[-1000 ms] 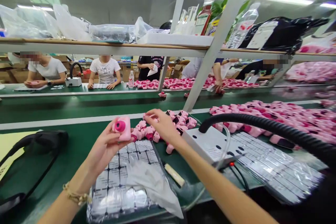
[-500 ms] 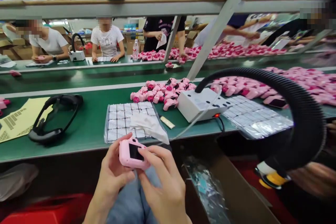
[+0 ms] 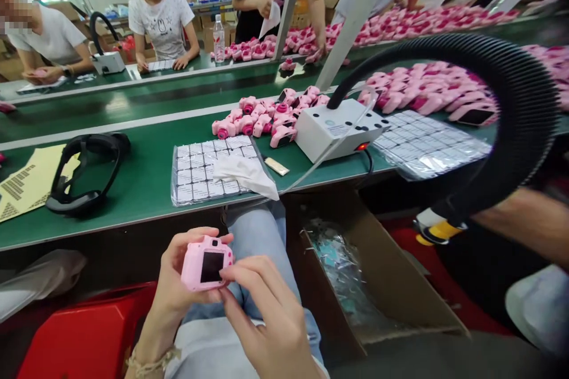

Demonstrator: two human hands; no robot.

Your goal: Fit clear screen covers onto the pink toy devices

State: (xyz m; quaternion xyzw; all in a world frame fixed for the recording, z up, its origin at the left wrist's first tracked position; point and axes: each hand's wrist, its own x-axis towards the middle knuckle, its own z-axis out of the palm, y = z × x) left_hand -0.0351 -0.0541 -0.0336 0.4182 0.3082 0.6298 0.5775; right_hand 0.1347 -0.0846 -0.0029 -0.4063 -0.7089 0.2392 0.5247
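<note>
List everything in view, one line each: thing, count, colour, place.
toy camera: one, pink, held over the lap
loose toy cameras: a pile, pink, on the green bench
tray of small parts: one, clear wrap, bench edge
white cloth: one, on that tray
control box: one, white, right of the pile
hose: one, black, arching right
strap: one, black, bench left
cardboard box: one, brown, floor
left hand: grips the camera
right hand: fingertips on the camera's back

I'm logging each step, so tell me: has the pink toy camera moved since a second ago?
Yes. The pink toy camera came down from above the green table to the lap below its edge, held in the left hand.
</note>
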